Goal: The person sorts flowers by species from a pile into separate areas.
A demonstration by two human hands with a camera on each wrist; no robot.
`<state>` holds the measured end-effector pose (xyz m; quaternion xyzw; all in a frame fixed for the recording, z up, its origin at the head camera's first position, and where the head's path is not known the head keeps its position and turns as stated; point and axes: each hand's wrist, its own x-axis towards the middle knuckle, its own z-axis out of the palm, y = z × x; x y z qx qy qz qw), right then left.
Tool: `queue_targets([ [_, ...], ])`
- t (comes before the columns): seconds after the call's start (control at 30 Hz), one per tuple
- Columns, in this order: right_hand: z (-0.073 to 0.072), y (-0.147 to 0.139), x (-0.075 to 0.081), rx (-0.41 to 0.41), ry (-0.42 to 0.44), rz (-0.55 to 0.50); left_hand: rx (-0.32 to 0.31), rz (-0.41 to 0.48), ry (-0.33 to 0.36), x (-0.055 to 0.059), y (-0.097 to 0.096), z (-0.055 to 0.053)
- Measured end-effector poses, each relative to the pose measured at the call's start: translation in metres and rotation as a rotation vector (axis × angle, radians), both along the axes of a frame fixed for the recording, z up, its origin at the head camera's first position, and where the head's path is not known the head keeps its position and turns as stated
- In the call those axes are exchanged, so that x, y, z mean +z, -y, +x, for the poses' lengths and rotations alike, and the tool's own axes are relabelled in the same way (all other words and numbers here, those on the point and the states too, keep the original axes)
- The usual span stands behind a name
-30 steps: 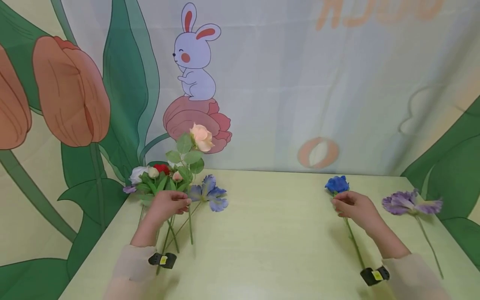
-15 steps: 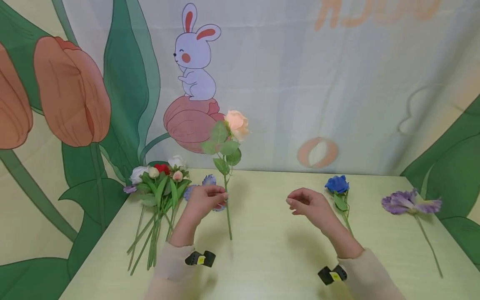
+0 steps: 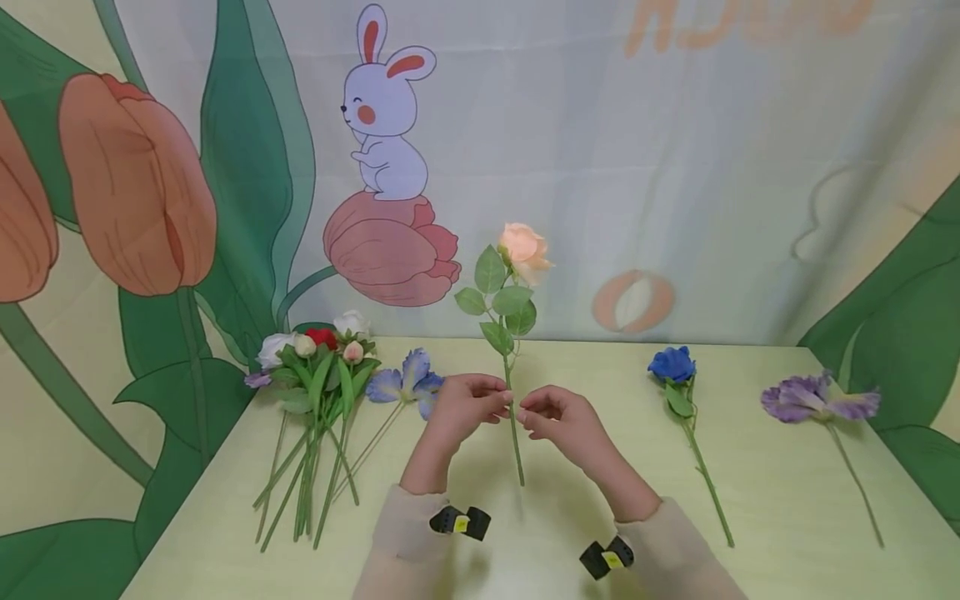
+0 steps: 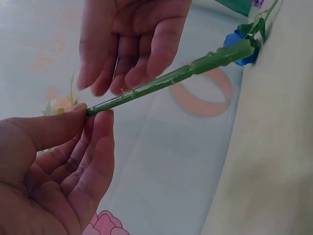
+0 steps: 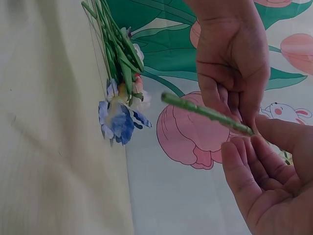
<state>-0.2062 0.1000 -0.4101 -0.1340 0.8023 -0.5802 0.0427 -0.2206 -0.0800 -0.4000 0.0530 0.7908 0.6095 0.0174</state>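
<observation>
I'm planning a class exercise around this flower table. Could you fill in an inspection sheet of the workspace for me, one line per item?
Surface: pale yellow table, in use.
Job's things: peach rose, held bloom up.
Clutter: mixed bunch of flowers and blue-violet flower lying left; blue rose and purple flower lying right.
Grips: left grip pinches the rose's stem; right grip is close beside it, contact unclear.
Cables: nothing seen.
Surroundings: backdrop behind, printed with tulips and a rabbit.
</observation>
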Motion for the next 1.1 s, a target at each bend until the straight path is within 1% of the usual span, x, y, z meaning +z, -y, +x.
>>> queue_targets([
  [0.23, -0.003, 0.003, -0.003, -0.036, 0.000, 0.023, 0.005, 0.001, -0.001, -0.001, -0.009, -0.001],
  [0.33, -0.005, 0.004, -0.005, -0.060, 0.016, 0.033, 0.007, -0.006, -0.006, -0.002, -0.011, -0.001],
  [0.47, -0.006, 0.003, -0.009, -0.069, 0.026, 0.041, -0.001, -0.017, -0.019, -0.004, -0.013, -0.001],
  [0.6, -0.005, 0.002, -0.011, -0.065, 0.019, 0.046, -0.006, -0.032, -0.028, -0.005, -0.014, -0.001],
  [0.73, -0.006, 0.002, -0.010, -0.083, 0.013, 0.061, -0.004, -0.032, -0.021, -0.004, -0.015, -0.001],
  [0.87, -0.006, 0.001, -0.007, -0.091, 0.012, 0.072, -0.013, -0.005, -0.011, -0.003, -0.016, -0.001],
  [1.0, -0.005, -0.005, -0.004, -0.081, 0.017, 0.103, -0.037, -0.002, -0.011, -0.002, -0.010, -0.002],
  [1.1, -0.005, -0.017, -0.005, -0.083, 0.032, 0.136, -0.023, -0.044, -0.016, -0.002, 0.003, -0.004],
])
